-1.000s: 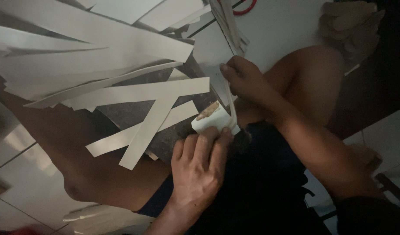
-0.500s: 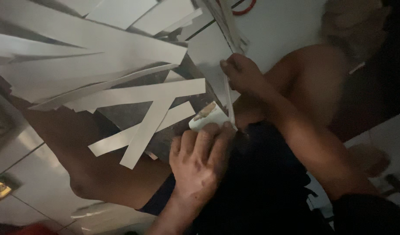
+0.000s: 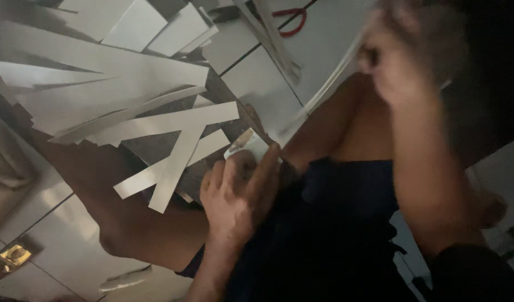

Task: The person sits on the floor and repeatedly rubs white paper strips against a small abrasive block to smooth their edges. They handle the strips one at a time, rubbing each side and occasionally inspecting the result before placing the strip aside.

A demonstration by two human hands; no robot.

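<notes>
Sitting on a tiled floor (image 3: 50, 246), the person has bare legs out to either side and dark shorts (image 3: 324, 235) across the lap. L hand (image 3: 237, 198) rests at the lap's upper edge, fingers loosely curled and close together, thumb up, pressing on a small white roll (image 3: 247, 144) that shows a tan end; roll sits just beyond the fingertips, at the near edge of a dark board (image 3: 156, 148) lying over the left thigh. Can't tell if it's truly pinched or only held down. Roll's long axis runs diagonal, tan end twd the floor's far-left side, other end under the thumb. R hand (image 3: 405, 53) is raised high, near the top right, heavily blurred; it looks closed on a thin pale strip (image 3: 324, 92) that slants down-left twd the roll, but grip can't be told for sure. White paper strips (image 3: 173, 120) lie fanned over the board and floor, most w/ long axes running left-right, a couple crossing diagonal, one leaning down off the board's near edge. More strips (image 3: 271, 36) stand steeper near the top centre. Red-handled scissors (image 3: 287, 19) lie on the floor at the top edge, well apart from both hands. No containers to be seen. A small brass-coloured fitting (image 3: 11, 257) sits in the floor at the lower left corner.
</notes>
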